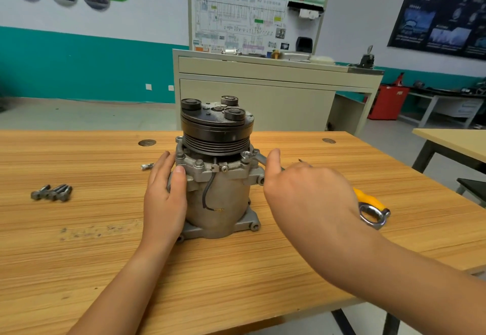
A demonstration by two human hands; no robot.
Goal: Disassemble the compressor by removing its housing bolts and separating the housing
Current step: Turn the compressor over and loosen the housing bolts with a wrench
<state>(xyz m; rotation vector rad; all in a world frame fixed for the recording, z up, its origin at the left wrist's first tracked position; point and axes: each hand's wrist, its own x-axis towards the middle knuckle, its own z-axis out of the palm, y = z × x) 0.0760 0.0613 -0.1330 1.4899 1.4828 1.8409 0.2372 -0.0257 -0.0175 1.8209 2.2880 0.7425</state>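
Loose bolts [52, 192] lie near the desk's [79, 255] left edge, with open wood around them. I see the left hand [164, 198] pressed flat on the upright compressor [218, 176], mid-desk toward the far edge. Right hand [307, 192] grips a wrench [373, 216] at its right flange, near the desk's right edge. Wall board [249, 19] text is too blurred to read.

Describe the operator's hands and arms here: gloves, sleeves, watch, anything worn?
Nothing worn that shows. The left hand and right hand are both bare: no gloves, rings or tape. The left forearm and right forearm are bare too, right to the frame edge, with no sleeve, cuff, watch or wristband in view. No markings or cables on either.
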